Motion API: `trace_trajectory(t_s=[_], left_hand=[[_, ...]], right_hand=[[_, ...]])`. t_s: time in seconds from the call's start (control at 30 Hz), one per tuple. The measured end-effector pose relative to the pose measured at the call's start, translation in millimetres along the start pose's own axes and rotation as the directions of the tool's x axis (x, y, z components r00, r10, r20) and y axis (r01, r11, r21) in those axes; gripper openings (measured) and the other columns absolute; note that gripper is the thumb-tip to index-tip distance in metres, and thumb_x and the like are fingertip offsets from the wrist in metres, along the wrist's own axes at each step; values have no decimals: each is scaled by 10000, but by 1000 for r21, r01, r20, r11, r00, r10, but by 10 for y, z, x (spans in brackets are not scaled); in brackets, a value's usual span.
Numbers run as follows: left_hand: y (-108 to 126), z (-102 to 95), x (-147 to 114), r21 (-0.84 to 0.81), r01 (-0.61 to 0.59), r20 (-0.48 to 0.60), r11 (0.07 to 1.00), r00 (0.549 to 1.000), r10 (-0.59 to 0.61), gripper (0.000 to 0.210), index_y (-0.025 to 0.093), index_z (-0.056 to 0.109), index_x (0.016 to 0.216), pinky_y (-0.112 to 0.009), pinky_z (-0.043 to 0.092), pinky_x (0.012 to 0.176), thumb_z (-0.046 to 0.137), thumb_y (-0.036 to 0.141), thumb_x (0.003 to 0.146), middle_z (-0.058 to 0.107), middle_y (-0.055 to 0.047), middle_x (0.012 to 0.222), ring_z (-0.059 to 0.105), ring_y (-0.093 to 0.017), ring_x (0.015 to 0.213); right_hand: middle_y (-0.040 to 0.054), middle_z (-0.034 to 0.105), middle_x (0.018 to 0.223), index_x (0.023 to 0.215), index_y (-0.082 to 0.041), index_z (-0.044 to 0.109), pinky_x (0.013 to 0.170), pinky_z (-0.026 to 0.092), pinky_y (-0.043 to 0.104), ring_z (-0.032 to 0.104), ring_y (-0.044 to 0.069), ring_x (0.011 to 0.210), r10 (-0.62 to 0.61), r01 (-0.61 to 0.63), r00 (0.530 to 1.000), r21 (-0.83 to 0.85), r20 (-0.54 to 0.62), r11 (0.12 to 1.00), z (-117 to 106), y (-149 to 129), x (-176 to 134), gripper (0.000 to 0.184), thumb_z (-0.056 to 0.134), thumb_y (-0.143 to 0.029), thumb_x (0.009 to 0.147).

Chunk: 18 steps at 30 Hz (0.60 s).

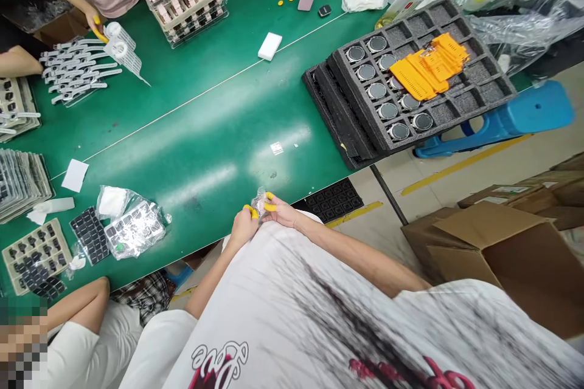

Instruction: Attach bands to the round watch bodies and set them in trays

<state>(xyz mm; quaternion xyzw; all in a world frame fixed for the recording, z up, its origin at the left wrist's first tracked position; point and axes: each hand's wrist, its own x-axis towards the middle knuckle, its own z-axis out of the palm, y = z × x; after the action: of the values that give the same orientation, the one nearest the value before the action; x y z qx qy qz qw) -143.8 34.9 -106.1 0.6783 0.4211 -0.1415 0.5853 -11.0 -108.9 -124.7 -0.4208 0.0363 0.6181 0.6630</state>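
Small glossy item (259,203), silvery, translucent; finer detail too small to tell. Position: near edge of tabletop (205,140), gripped between yellow-capped fingers (270,196) of left hand (244,226) and right hand (285,215). Green surface extends from item to white seam (182,105); small white label (277,148) lies within. Right: foam tray (490,92), round watches (376,91), orange straps (413,79), blocking sideways travel. Left, by near edge: bagged parts (134,228). At seam: white box (270,47).

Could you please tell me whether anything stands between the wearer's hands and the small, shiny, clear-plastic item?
Nothing visible blocks them: the left hand and right hand hold the small, shiny, clear-plastic item between yellow-covered fingertips.
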Motion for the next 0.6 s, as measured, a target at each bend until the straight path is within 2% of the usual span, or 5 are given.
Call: trace_trajectory(t_s=[0.2, 0.3, 0.4, 0.5, 0.6], left_hand=[[-44, -48, 62, 87, -45, 28, 995, 999, 42, 247, 170, 665, 871, -393, 541, 900, 714, 395, 960, 691, -12, 846, 660, -177, 832], [-61, -100, 56, 74, -87, 99, 993, 992, 79, 232, 165, 683, 910, -368, 546, 835, 717, 390, 955, 679, 8, 789, 643, -162, 745], [-74, -143, 49, 30, -129, 163, 991, 979, 122, 217, 163, 699, 942, -342, 540, 784, 717, 379, 944, 687, 11, 783, 634, -155, 706], [-65, -165, 54, -20, -161, 211, 987, 964, 161, 202, 168, 693, 941, -325, 537, 765, 707, 370, 941, 700, 4, 811, 642, -150, 708], [-38, -177, 69, -46, -179, 229, 983, 956, 184, 197, 172, 670, 926, -324, 537, 768, 691, 366, 953, 687, 10, 802, 647, -148, 707]], right_hand=[[27, 672, 1140, 1096, -267, 533, 632, 617, 283, 698, 213, 955, -22, 17, 999, -158, -28, 987, 60, -12, 9, 587, 917, -503, 720], [39, 657, 1237, 1232, -284, 519, 596, 594, 243, 696, 228, 1020, -43, 33, 998, -249, -35, 968, 86, -13, 15, 745, 971, -391, 651], [41, 682, 1195, 1332, -283, 517, 592, 590, 244, 697, 233, 1004, -43, 31, 999, -311, -32, 950, 80, -8, 27, 860, 987, -333, 613], [35, 715, 1058, 1222, -244, 590, 585, 584, 259, 700, 224, 917, -28, 15, 999, -345, -33, 938, 39, 24, 51, 709, 975, -359, 637], [4, 708, 909, 1143, -238, 588, 581, 583, 291, 671, 181, 715, -23, 0, 998, -360, -61, 933, -8, 86, 94, 613, 949, -415, 680]])
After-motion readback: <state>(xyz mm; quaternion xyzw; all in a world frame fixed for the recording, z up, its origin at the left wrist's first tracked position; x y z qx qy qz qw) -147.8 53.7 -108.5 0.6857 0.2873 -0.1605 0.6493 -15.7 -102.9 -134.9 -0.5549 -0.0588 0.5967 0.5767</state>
